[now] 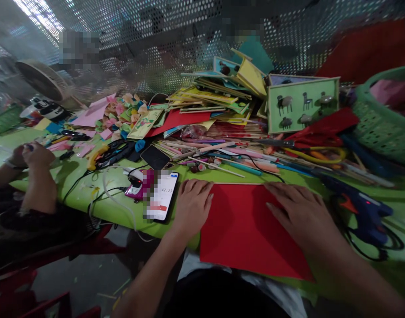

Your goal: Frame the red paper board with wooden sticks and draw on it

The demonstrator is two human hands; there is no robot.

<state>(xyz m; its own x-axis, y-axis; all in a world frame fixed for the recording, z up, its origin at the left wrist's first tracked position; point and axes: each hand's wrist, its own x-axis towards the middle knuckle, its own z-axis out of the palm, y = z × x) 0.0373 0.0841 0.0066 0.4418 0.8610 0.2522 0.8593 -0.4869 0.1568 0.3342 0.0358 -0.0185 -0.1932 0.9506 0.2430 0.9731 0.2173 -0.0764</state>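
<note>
On the tabletop (70,176), left hand (193,204) and right hand (298,211) lie unclenched at far corners of red cardstock (240,227), likely light, bendable, best edge-held.

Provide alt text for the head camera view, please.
A person's left hand and right hand rest at the far edge of a red sheet on a green table. A phone lies to the left, a glue gun to the right, piled craft pieces behind.

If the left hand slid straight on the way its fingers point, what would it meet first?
The left hand would probably meet the small round pieces or the thin pale stick beside them; exact depth is unclear.
</note>
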